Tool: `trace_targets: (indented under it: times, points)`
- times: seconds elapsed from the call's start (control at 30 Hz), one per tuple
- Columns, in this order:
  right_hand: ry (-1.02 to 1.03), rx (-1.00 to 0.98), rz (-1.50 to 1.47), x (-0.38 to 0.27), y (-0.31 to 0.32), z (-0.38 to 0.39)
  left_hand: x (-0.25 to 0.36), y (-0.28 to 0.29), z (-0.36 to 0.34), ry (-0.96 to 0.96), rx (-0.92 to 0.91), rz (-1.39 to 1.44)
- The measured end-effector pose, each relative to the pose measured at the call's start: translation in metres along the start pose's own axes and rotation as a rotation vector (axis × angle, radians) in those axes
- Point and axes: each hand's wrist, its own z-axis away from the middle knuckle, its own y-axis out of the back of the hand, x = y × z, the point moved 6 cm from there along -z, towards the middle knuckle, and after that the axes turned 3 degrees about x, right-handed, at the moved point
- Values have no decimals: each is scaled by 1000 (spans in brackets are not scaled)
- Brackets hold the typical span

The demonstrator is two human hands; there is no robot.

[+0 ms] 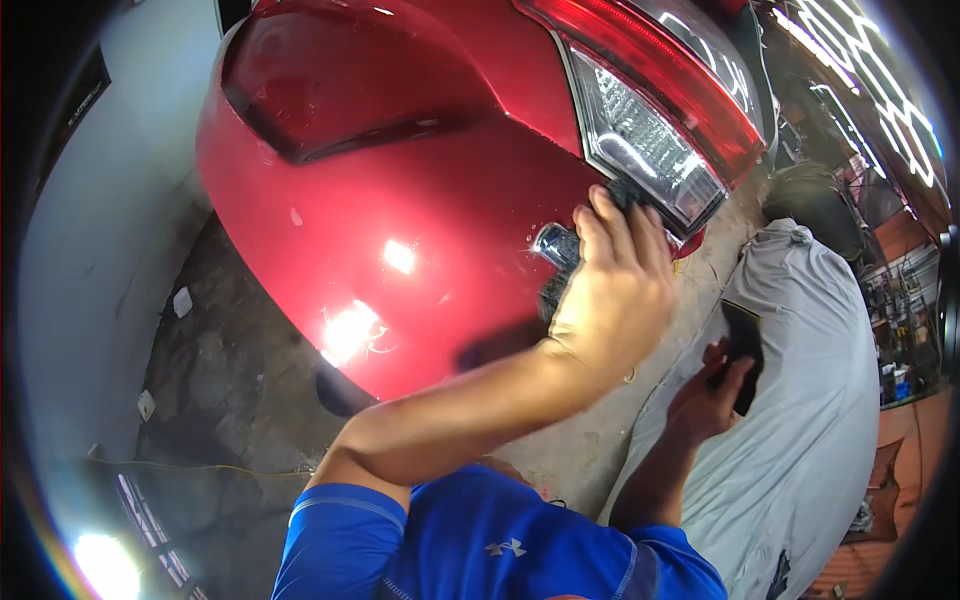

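Note:
My left hand (610, 280) reaches across the red car's rear panel (420, 200), fingers pressed together over a dark pad or cloth (625, 197) at the corner of the clear lamp (645, 140). A chrome badge (555, 243) on the paint sits just left of my fingers; part of it is hidden. My right hand (718, 385), at lower right away from the car, grips a thin black rectangular item (743, 325); what it is cannot be made out.
A long grey fabric cover (800, 340) drapes over something at right, beside cluttered shelving (900, 330). A pale wall (100, 240) stands at left, and a thin yellow cord (220, 467) lies on the concrete floor (230, 400).

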Motion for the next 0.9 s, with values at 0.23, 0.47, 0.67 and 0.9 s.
trace_targets:
  times: [0.23, 0.47, 0.67, 0.9]
  points:
    - [-80, -44, -67, -13, 18, -24, 66, -14, 31, -435, 52, 19]
    - [-182, -73, -38, 0, 27, -16, 16, -6, 89, -369, 452, 508]
    - [-244, -101, 54, 10, 52, -27, -80, -26, 176, -37, 399, 503]
    - [-211, -299, 71, 17, 8, -23, -173, -58, 249, 787, 462, 348]
